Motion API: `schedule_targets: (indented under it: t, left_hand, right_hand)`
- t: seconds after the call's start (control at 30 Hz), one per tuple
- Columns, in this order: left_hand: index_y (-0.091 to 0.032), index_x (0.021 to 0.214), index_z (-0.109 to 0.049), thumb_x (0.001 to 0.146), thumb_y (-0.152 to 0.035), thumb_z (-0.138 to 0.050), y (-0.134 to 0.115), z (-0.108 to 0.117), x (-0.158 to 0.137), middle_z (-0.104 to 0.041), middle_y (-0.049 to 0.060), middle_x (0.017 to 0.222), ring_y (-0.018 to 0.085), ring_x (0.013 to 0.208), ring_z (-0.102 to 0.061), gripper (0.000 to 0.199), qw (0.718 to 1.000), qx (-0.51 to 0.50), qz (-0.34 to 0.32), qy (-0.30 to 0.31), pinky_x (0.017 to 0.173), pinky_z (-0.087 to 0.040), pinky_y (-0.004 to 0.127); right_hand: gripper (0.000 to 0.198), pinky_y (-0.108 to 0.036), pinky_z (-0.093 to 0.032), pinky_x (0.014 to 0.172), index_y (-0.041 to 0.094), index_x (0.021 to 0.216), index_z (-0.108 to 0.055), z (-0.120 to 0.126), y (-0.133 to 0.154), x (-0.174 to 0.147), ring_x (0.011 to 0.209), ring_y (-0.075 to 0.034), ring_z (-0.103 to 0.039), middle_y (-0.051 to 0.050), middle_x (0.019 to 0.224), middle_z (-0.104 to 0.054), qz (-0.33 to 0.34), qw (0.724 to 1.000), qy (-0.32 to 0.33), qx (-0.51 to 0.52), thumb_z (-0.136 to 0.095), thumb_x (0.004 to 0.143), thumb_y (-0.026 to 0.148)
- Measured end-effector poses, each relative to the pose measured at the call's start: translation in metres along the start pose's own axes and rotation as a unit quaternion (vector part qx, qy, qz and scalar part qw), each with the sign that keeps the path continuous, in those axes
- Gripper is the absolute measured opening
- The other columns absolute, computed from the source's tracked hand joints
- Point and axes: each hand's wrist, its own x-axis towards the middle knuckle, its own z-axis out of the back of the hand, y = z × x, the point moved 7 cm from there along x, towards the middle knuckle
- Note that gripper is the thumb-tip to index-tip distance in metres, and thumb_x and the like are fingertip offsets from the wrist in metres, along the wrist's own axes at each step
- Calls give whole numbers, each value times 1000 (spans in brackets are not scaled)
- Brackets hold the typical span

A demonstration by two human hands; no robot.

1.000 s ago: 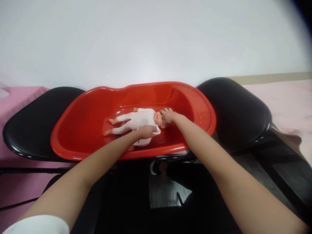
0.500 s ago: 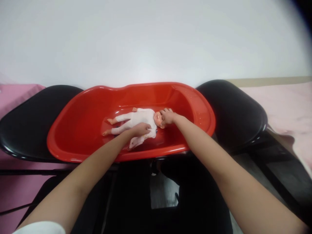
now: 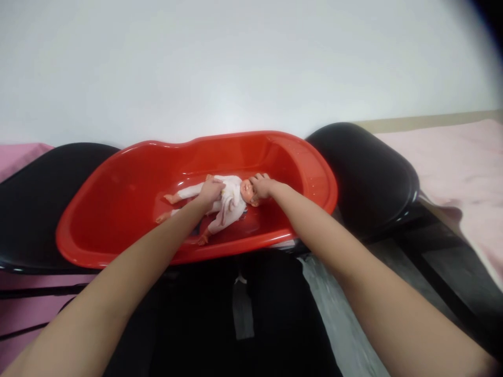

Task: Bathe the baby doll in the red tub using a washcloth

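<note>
A baby doll (image 3: pixel 230 184) in white clothing lies on its back in a red baby bathtub (image 3: pixel 118 193), its head to the right and bare feet to the left. My right hand (image 3: pixel 261 185) curls its fingers round the top of the doll's head. At the doll's chest, my left hand (image 3: pixel 212 189) has its fingers closed on the white cloth, which bunches up over the front of the body. The fingertips are partly hidden by the hand's back. One doll arm stretches toward the tub's near wall.
Black seats (image 3: pixel 365 178) flank the tub, the left black seat (image 3: pixel 35 209) under its end. A white wall (image 3: pixel 243 63) rises behind. Pale pink cloth (image 3: pixel 451 157) covers a surface at right; pinker cloth (image 3: pixel 23 157) shows at left.
My left hand has moved away from me, from the doll's near arm to its chest, drawing cloth across the body. My right hand stays at the head. The view has shifted slightly.
</note>
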Motion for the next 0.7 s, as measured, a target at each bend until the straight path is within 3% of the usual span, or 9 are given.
schedule_targets:
  t: [0.1, 0.2, 0.37, 0.47, 0.6, 0.7]
  left_hand:
    - [-16, 81, -49, 70, -5, -57, -3, -19, 6, -50, -3, 63, 10, 56, -53, 18, 997, -63, 40, 25, 54, -45, 22]
    - [-16, 87, -50, 70, -3, -55, 2, -34, 10, -54, -1, 70, 12, 62, -57, 22, 997, -50, 39, 39, 62, -49, 26]
    - [-15, 97, -52, 67, -5, -62, 9, -40, 9, -62, 2, 88, 15, 82, -61, 34, 984, 136, -93, 69, 74, -48, 25]
    - [-14, 96, -53, 70, -10, -64, 14, -42, 6, -63, 2, 89, 16, 84, -61, 29, 966, 210, -110, 103, 72, -46, 24]
    - [-15, 84, -56, 72, -16, -65, 14, -49, 3, -63, 2, 80, 17, 78, -60, 15, 923, 344, -137, 110, 67, -42, 25]
    - [-14, 90, -59, 73, -18, -65, 15, -55, 0, -66, 4, 86, 19, 81, -62, 18, 906, 380, -146, 115, 68, -42, 25]
  right_hand:
    - [88, -51, -43, 101, 23, 136, -44, 1, 0, -2, 129, -39, -38, -13, 137, -43, 0, 1000, 0, -2, -78, 61, 54]
    - [84, -52, -45, 98, 23, 134, -45, 3, 2, -6, 128, -38, -39, -13, 138, -43, 2, 1000, 4, -2, -78, 62, 53]
    - [81, -50, -44, 98, 25, 133, -45, 8, 9, -9, 130, -40, -37, -13, 137, -44, 10, 1000, -8, -9, -79, 63, 49]
    - [88, -49, -42, 102, 24, 137, -41, 7, 7, -8, 131, -40, -36, -12, 138, -44, 5, 1000, -9, -14, -80, 62, 49]
    - [87, -50, -43, 100, 23, 138, -42, 6, 6, -9, 129, -39, -38, -13, 139, -45, 6, 1000, -5, -16, -80, 63, 47]
    - [91, -51, -45, 98, 23, 140, -40, 7, 7, -11, 130, -40, -37, -14, 142, -42, 1, 1000, -2, -13, -81, 62, 47]
